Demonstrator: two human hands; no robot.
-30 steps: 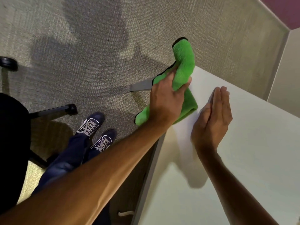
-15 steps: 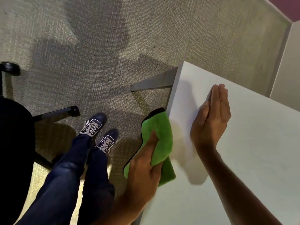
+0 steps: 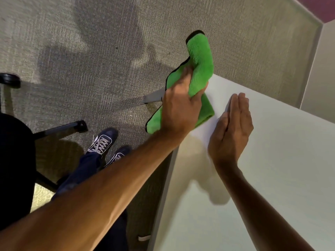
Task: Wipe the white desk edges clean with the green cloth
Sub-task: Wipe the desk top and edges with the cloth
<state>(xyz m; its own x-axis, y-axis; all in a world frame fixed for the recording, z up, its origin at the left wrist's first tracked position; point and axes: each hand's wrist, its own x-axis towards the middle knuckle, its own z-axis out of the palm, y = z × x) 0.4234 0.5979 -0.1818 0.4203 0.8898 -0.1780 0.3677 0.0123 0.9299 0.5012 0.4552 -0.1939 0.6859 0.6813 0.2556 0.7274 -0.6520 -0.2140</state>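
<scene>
The left hand (image 3: 181, 113) is closed around the green cloth (image 3: 199, 69), fingers curled into its folds and the thumb side tucked under, and it holds the cloth right at the far corner of the white desk (image 3: 281, 160). Part of the cloth drapes over the desk's left edge and hangs down past it, part lies on the top just beside the corner, and a loose end sticks up and out beyond the corner over the carpet (image 3: 90, 51). The right hand (image 3: 232, 131) lies flat and open on the desk top, fingers straight and pressed side by side, palm down, just beside the cloth but not touching it; it looks like a brace. Judging how far the job has got: the cloth sits at the end of the left edge, so this looks like the far limit of a stroke along that side, but nothing here shows how much of the edge has been covered. No dirt or streaks can be made out on the white surface, so cleanliness cannot be judged. The near stretch of the left edge, running down toward the person's legs, shows no cloth on it. The far edge, leading off from the corner toward the wall, lies bare, and the other sides of the desk are out of view. As a guess, the left side is in hand and the far edge and the remaining sides are probably left to do.
</scene>
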